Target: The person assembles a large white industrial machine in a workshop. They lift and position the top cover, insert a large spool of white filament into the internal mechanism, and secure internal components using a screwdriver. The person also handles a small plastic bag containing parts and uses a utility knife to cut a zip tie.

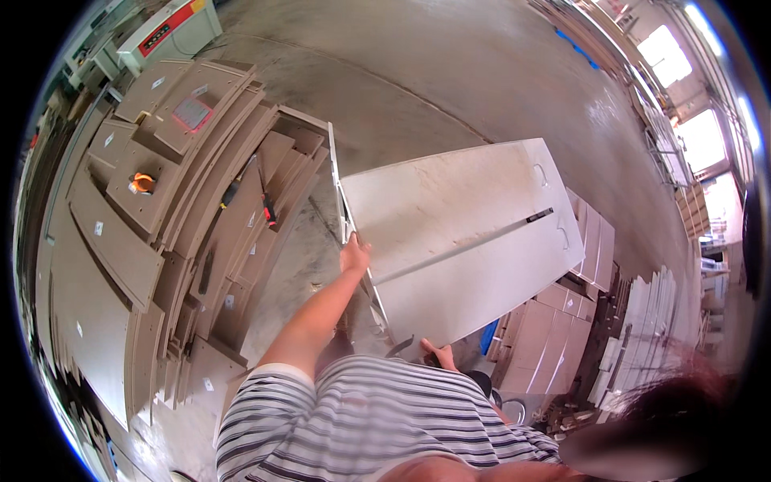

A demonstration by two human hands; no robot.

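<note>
A large white rectangular panel (466, 225) is held tilted above the concrete floor, with a dark groove along its length and two small handle-shaped cutouts near its far end. My left hand (354, 255) grips the panel's left edge, the arm stretched out from my striped shirt. My right hand (438, 352) holds the panel's near lower edge, close to my body. Another thin white board stands on edge just behind the left side of the panel.
Fanned stacks of brown boards (201, 201) fill the left, one carrying an orange object (142, 183). A white and red machine (173, 28) stands at the top left. Brown panel stacks (554, 337) and upright white panels (650, 321) sit at the right. Concrete floor (450, 72) lies beyond.
</note>
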